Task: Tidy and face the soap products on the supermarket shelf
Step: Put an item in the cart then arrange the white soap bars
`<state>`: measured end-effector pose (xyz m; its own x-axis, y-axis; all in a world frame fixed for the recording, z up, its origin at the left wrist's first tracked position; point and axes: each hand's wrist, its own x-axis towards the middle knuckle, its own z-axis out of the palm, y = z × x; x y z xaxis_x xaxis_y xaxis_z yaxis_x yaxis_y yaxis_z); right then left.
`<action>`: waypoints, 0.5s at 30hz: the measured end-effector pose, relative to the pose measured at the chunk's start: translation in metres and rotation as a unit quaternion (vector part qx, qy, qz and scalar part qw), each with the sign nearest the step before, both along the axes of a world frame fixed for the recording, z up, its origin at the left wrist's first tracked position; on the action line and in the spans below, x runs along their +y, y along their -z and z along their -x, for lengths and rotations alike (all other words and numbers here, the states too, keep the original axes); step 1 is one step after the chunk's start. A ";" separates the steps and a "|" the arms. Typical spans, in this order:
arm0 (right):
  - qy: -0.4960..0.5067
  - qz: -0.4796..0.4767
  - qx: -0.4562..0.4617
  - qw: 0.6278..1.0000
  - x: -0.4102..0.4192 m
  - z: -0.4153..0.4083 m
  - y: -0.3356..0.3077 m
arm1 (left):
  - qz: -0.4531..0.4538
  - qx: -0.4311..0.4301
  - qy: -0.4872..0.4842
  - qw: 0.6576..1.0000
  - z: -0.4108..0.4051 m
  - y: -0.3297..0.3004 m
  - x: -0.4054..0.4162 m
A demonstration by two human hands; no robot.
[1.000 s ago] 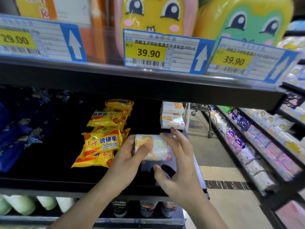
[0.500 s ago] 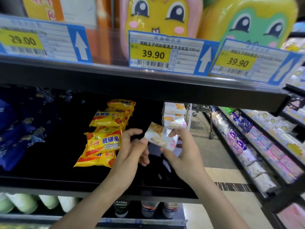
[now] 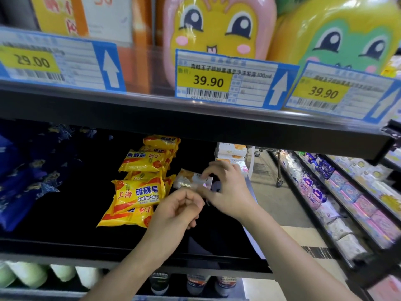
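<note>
- The small white soap packet (image 3: 192, 180) with an orange print sits at the centre of the frame, held above the dark shelf (image 3: 65, 242). One second earlier it lay flat and broad between both hands; half a second earlier it was tilted; now it is turned more edge-on and sits closer to the yellow packs.
- The right hand (image 3: 225, 190), just right of centre, pinches the packet's right end between curled fingers and thumb, its grip closed on the packet.
- The left hand (image 3: 178, 211), just below centre, has its fingers curled, with the fingertips meeting the packet's lower edge; how firmly it holds is hard to tell. A second ago its thumb lay across the packet's face.
- Yellow Sulfur Soap packs (image 3: 138, 192) lie in an untidy pile left of centre, touching nothing held.
- White soap boxes (image 3: 231, 152) are stacked behind the right hand, partly hidden.
- Dark blue packages (image 3: 23, 177) fill the left of the shelf.
- Across the upper frame run price tags (image 3: 208, 80) reading 29.00 and 39.90, with cartoon-faced bottles (image 3: 217, 25) above them.
- At the right, an aisle floor (image 3: 267, 192) and another shelving run of wrapped goods (image 3: 347, 196) recede.
- Bottles stand on the shelf below, at the bottom edge.
</note>
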<state>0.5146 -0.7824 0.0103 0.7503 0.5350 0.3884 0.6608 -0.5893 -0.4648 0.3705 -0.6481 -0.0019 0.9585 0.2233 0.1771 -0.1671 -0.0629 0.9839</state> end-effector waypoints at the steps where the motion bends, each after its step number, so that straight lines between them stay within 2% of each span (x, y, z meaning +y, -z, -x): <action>1: 0.021 -0.042 0.002 0.999 -0.003 -0.004 -0.003 | -0.005 0.003 -0.001 1.000 0.000 0.000 0.000; 3: 0.078 -0.066 -0.007 0.995 -0.010 -0.016 -0.008 | -0.013 0.003 -0.003 1.000 0.000 -0.001 -0.001; 6: 0.133 0.079 0.014 0.988 -0.022 -0.036 -0.014 | -0.029 0.005 -0.007 1.000 0.000 0.000 -0.002; 9: 0.133 0.152 0.057 0.978 -0.030 -0.046 -0.013 | -0.034 0.008 -0.006 0.999 0.000 -0.001 -0.003; 11: 0.118 0.153 0.058 0.979 -0.034 -0.049 -0.008 | -0.041 0.010 -0.009 0.999 0.000 -0.001 -0.003; 15: 0.121 0.066 0.051 0.989 -0.040 -0.046 -0.005 | -0.050 0.012 -0.011 0.999 0.001 -0.001 -0.003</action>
<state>0.5601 -0.8226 0.0153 0.8947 0.3751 0.2425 0.4457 -0.7849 -0.4305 0.3698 -0.6514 -0.0006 0.9579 0.2262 0.1770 -0.1416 -0.1641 0.9762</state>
